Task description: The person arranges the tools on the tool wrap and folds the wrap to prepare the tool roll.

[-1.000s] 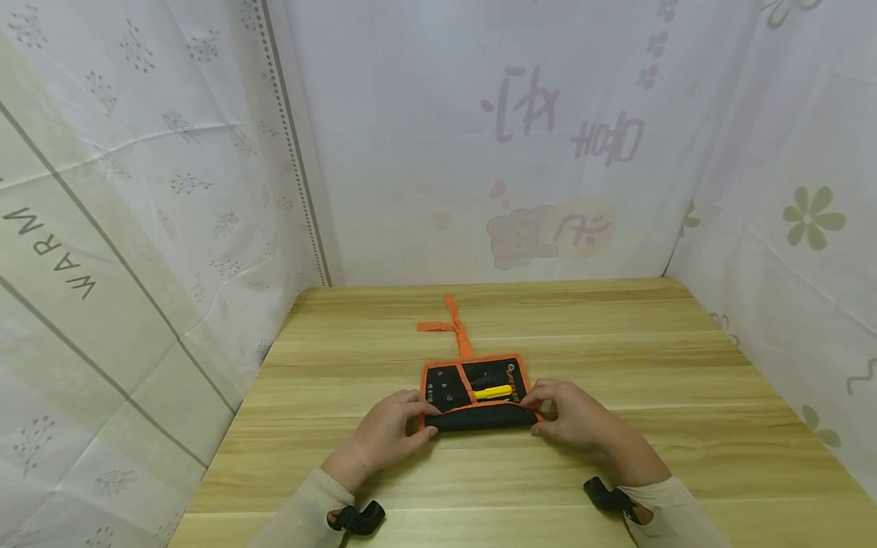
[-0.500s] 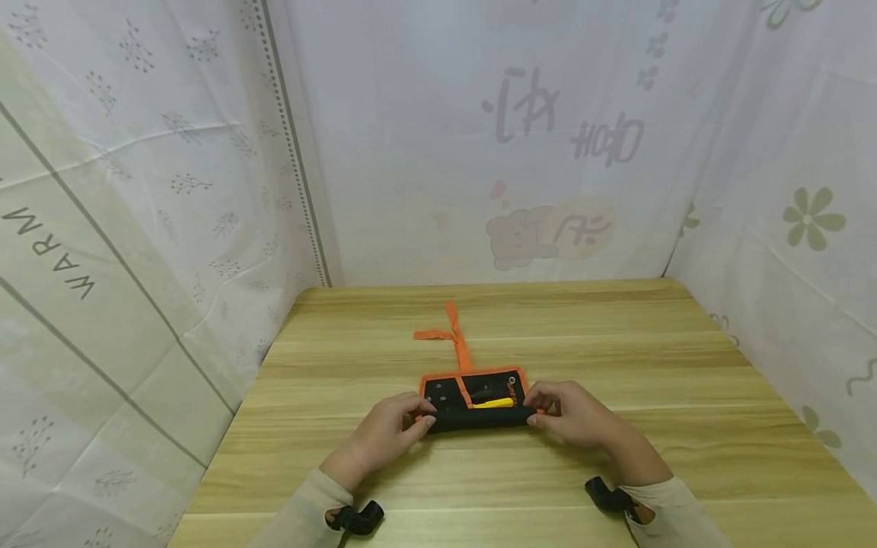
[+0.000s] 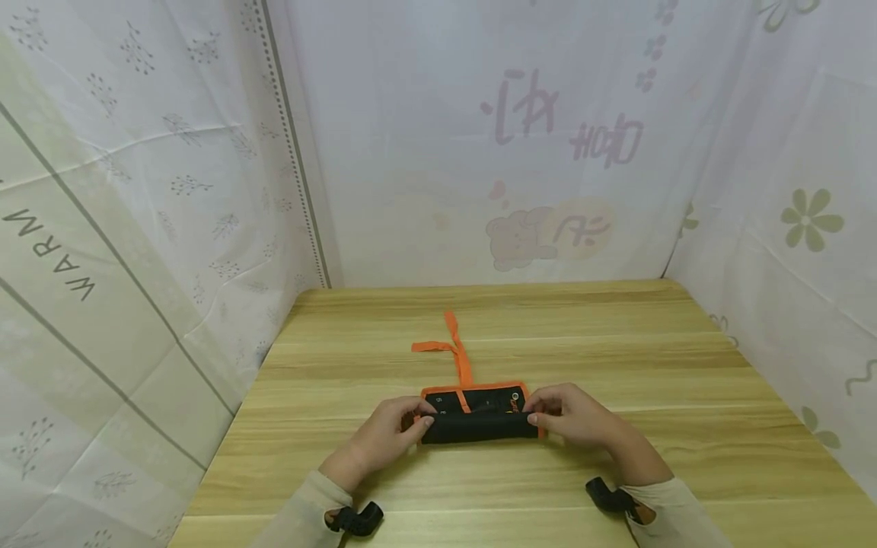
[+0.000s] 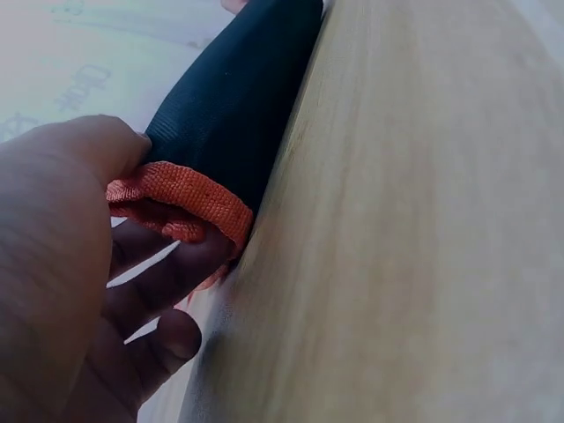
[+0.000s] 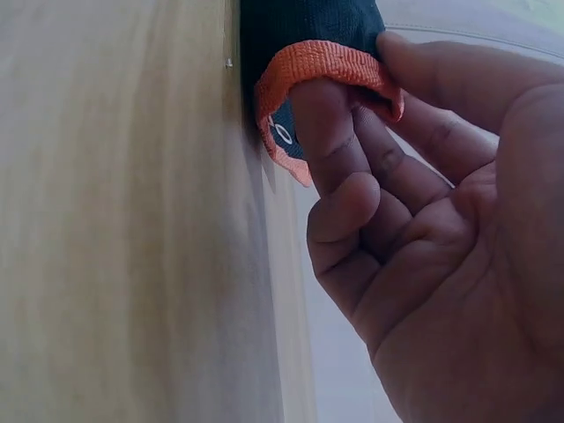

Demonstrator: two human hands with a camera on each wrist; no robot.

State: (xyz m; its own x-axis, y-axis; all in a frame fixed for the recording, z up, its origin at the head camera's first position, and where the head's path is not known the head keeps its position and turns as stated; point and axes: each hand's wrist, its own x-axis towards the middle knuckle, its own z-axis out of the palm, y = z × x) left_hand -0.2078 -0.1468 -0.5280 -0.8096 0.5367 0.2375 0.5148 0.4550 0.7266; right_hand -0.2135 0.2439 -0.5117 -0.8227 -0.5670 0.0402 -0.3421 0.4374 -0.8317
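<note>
A black tool roll point(image 3: 479, 428) with orange edging lies on the table, its near part rolled over into a thick fold. Beyond the fold a flat strip with white numbers and a logo still shows. My left hand point(image 3: 387, 434) pinches the fold's left end; in the left wrist view its thumb lies on the black cloth by the orange trim point(image 4: 203, 198). The right end is pinched by my right hand point(image 3: 575, 415), its fingers tucked inside the orange edge point(image 5: 308, 62) in the right wrist view. Only a speck of the yellow handle shows; the rest is hidden under the fold.
Two orange tie straps point(image 3: 462, 361) spread out on the wooden table point(image 3: 617, 327) beyond the roll. Patterned cloth curtains point(image 3: 411, 152) hang behind the table and along both sides. A dark wrist mount point(image 3: 359, 520) sits at each cuff.
Both hands have rolled the near edge farther over the tool roll, covering most of the numbers and nearly all of the yellow handle. The straps and far edge have slid toward me.
</note>
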